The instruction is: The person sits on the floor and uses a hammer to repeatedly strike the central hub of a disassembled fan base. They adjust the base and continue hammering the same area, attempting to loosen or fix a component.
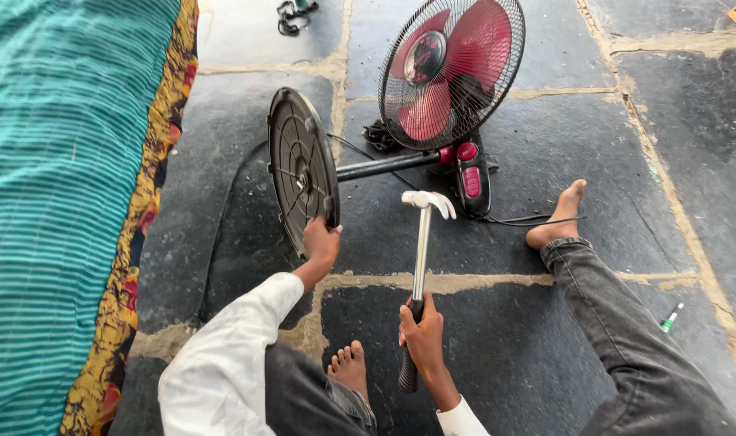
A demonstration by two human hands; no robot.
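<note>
Lying on its side across the stone floor, the pedestal fan is the biggest thing before you: a black wire cage around dark red blades, a black pole, and a round black base tipped up on its edge so the ribbed underside faces you. Its long axis runs roughly left to right, base toward the teal striped bedding on your left, head up and to the right, the cage facing you. A red and black control box sits where the pole meets the head, with a black cord trailing toward your right foot.

Your left hand curls its fingers over the lower rim of the base. Your right hand is wrapped tight round the black grip of a claw hammer. The hammer stands nearly upright in view, its chrome shaft pointing away from you and its head just below the pole, claw turned right.

A small green-tipped pen-like item lies on the floor to your right.
</note>
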